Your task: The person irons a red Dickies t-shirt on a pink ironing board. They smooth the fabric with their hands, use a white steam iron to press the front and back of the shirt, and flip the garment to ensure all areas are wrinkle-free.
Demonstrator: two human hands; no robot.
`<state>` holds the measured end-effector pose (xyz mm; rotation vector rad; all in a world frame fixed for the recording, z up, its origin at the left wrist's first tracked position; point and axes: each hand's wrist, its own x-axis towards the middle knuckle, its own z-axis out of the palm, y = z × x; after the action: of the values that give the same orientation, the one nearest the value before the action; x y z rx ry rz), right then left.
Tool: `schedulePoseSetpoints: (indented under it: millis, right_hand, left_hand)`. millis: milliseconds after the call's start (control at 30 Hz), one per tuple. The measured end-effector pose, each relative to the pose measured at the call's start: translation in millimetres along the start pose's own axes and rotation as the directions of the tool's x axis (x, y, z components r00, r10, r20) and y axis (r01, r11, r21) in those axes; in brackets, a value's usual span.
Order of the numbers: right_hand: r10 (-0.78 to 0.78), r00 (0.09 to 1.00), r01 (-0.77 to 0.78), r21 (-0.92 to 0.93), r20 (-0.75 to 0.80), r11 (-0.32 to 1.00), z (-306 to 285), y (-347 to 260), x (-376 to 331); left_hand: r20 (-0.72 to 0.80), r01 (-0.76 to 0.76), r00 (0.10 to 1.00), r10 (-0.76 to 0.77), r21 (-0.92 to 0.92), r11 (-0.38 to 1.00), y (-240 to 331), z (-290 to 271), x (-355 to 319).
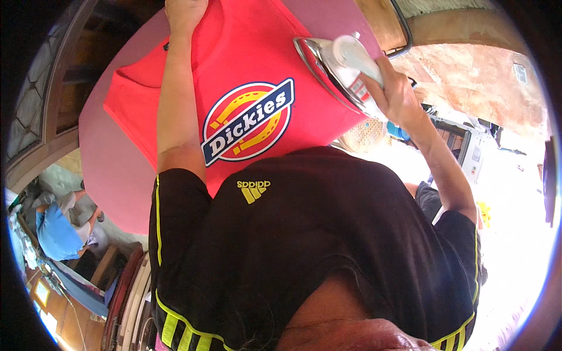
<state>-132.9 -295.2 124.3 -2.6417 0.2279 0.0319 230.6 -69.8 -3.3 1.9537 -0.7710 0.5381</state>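
A red sleeveless shirt with a round printed emblem on its front lies spread over a pink ironing board. My right hand is wrapped round the handle of a white and silver clothes iron. The iron is at the right side of the shirt, right of the emblem, its metal edge tilted up toward me; whether its plate touches the cloth I cannot make out. At the top edge of the view, my left hand rests by the shirt's far neckline, its fingers cut off by the frame.
A person in a blue top is off to the lower left. A woven basket stands beyond the board's right edge, close to a white appliance. Dark wooden framing runs along the left, and a black metal bar curves at the top right.
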Motion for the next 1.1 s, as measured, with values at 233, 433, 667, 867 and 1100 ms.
schedulePoseSetpoints:
  millis: [233,433,667,867,1100]
  right_hand:
    - [0.093,0.994,-0.086,0.125,-0.057,0.989,12.9,-6.1,-43.4]
    - [0.15,0.976,-0.127,0.15,-0.156,0.981,28.4,-31.1,-20.8]
    - [-0.028,0.963,0.048,0.072,-0.267,0.996,33.1,-35.5,27.1]
    - [-0.314,0.912,0.294,-0.116,-0.262,0.949,34.5,-27.4,125.0]
    - [-0.288,0.914,0.27,-0.102,-0.285,0.958,41.4,-52.4,185.0]
  left_hand:
    - [0.002,-0.035,0.999,0.035,0.026,0.999,4.1,0.4,1.4]
    - [0.015,-0.005,1.0,0.004,0.042,0.999,-4.2,-1.5,1.8]
    - [0.118,-0.01,0.993,-0.006,0.127,0.992,9.2,-4.5,6.1]
    - [0.209,0.023,0.978,-0.025,0.013,1.0,-16.5,-6.1,10.9]
    - [0.212,0.072,0.975,-0.07,-0.002,0.997,-12.6,-7.0,9.4]
